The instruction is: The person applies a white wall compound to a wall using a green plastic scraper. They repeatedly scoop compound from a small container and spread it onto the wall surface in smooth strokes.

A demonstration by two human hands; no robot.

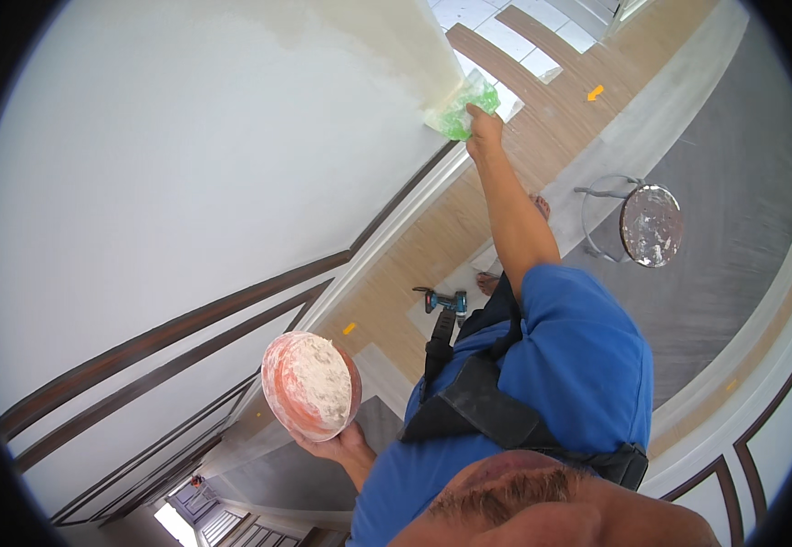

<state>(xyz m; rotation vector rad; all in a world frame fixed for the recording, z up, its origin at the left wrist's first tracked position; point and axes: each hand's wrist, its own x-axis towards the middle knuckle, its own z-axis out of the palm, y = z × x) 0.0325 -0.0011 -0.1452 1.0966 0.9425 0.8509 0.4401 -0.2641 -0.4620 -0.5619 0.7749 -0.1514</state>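
Currently we cup reddish bowl (279,385) of pale material in left hand (335,445), seven o'clock: probably weighty, best supported underneath. Right hand (484,130) grips green spreader (478,92), one o'clock, at wall (214,164): likely light, flexible; grasp hand-side edge.

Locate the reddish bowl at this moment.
In the head view, the reddish bowl is lower left of centre, held in the left hand, just below an orange floor mark.

We hold a round reddish bowl (277,381), mouth upward, a lumpy off-white filling (323,378) inside | we hold a green sheet (455,120), smeared white, at the pale wall's (232,164) edge, whether touching we cannot tell
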